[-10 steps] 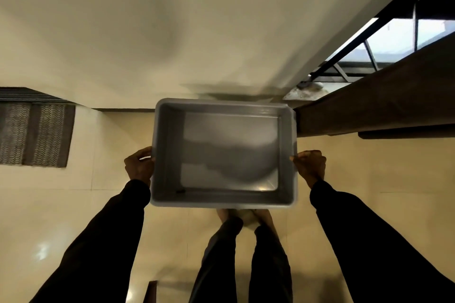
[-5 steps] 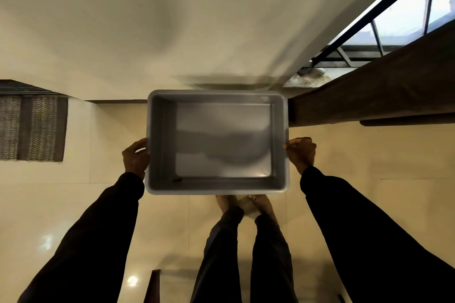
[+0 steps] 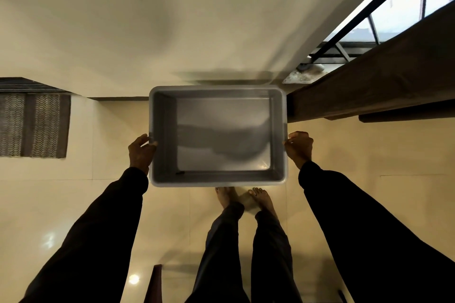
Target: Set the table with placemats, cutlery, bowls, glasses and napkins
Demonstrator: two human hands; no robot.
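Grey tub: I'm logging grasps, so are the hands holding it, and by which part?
Both hold it: the left hand grips the grey tub by its left rim, the right hand by its right rim.

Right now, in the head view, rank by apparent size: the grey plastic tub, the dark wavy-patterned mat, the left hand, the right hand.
1. Grey plastic tub.
2. Dark wavy-patterned mat, cropped.
3. Left hand and right hand look alike.

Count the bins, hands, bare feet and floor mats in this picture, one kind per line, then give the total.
Bin: 1
Hands: 2 (left hand, right hand)
Feet: 2
Mat: 1
Total: 6
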